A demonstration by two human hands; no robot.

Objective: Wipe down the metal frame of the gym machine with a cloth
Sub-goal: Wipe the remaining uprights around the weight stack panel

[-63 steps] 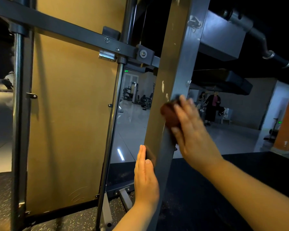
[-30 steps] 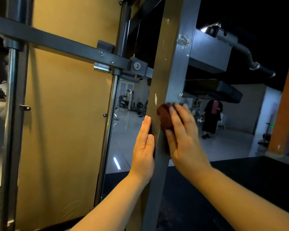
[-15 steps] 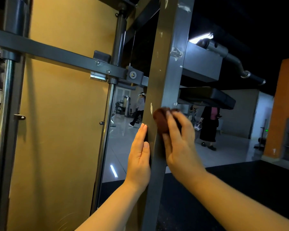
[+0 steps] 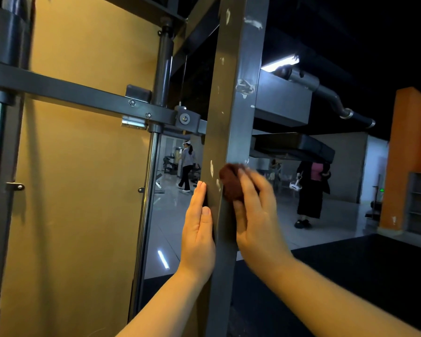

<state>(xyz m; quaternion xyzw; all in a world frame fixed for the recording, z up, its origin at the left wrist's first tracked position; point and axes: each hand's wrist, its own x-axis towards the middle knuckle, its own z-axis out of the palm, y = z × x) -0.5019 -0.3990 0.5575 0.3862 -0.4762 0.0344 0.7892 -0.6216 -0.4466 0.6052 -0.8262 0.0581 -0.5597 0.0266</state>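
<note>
Mid-wipe on post (image 4: 238, 93). Right hand (image 4: 255, 210), blurred, seemingly curls its fingers over cloth (image 4: 230, 182), pressing it to post. Left hand (image 4: 199, 229) lies flat at cloth's 8 o'clock, bracing. Next: stroke toward 12, likely keeping pressure.

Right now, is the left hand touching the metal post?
Touching. The head view shows the left hand laid flat against the post, fingers straight, with no gap; the right hand holds the cloth on the post.

Tall ochre wall panel (image 4: 78, 166) at left; glossy pale floor tiles (image 4: 173, 215) beyond; black rubber matting (image 4: 350, 276) and orange pillar (image 4: 408, 154) at right; white strip lamp (image 4: 280, 63) overhead
</note>
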